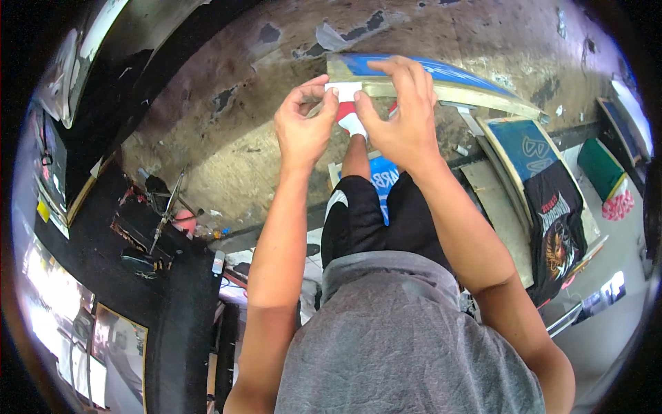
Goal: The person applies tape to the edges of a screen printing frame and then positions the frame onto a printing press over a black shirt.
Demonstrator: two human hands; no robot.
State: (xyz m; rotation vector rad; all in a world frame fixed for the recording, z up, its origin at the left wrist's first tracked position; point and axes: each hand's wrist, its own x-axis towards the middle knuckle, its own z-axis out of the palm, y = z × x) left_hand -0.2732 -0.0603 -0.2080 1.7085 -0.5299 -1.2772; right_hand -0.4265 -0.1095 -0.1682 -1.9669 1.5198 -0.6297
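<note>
My left hand (303, 123) and my right hand (398, 109) are raised in front of me, both pinching a small white strip of tape or paper (344, 90) between thumbs and fingertips. The strip lies against the near wooden corner of a screen frame with blue mesh (441, 84), which rests on a worn floor. My right fingers also rest on the frame's top edge. Below the hands I see my leg in black shorts (358, 221) and a red and white shoe (350, 119).
More wooden screen frames (527, 148) lean at the right, one draped with a black printed shirt (558, 228). A green frame (603, 169) lies further right. A dark bench with metal tools (162, 214) stands at the left.
</note>
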